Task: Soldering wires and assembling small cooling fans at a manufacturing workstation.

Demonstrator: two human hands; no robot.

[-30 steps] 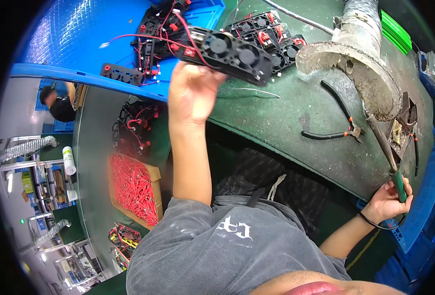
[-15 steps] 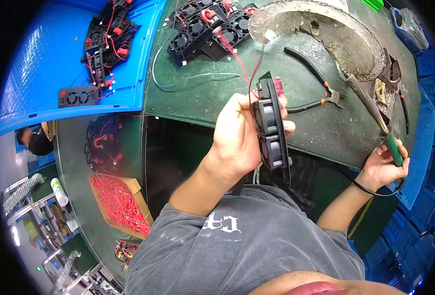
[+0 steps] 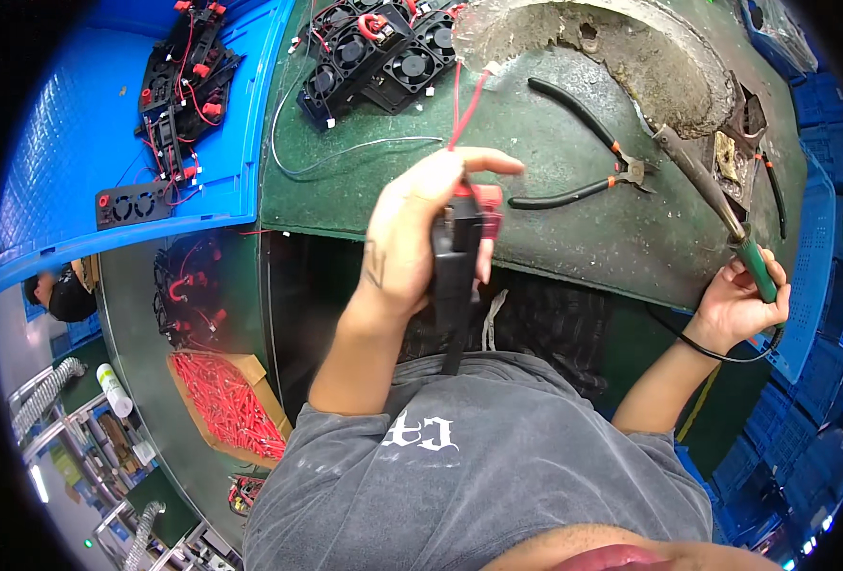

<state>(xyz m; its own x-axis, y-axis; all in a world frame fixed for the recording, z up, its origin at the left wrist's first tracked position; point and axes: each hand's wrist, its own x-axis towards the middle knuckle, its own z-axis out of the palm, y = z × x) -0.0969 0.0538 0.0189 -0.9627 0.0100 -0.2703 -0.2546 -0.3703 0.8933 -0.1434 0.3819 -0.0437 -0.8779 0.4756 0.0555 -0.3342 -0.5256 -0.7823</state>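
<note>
My left hand point(image 3: 407, 228) is closed around a black fan panel point(image 3: 456, 257), held nearly edge-on in front of my shirt at the table's near edge. A red connector point(image 3: 486, 205) juts from its side, and red wires point(image 3: 464, 109) run up from it to a small white plug. My right hand point(image 3: 740, 300) grips the green handle of a soldering iron point(image 3: 756, 266). Its metal shaft slants up and left to the worn round dish point(image 3: 688, 105), whose rim partly hides the tip. Cutting pliers point(image 3: 631, 173) with black handles lie spread on the table between my hands.
Several black fan assemblies point(image 3: 383, 57) stand at the back left of the green table point(image 3: 345, 205). A blue bin point(image 3: 255, 143) at far left holds more wired panels. Below it is a cardboard box point(image 3: 274, 400) of red parts. A holder point(image 3: 750, 119) stands beside the dish.
My left hand has shifted left and turned the panel, so its fans no longer face sideways into view. The right hand keeps the iron almost where it was.
</note>
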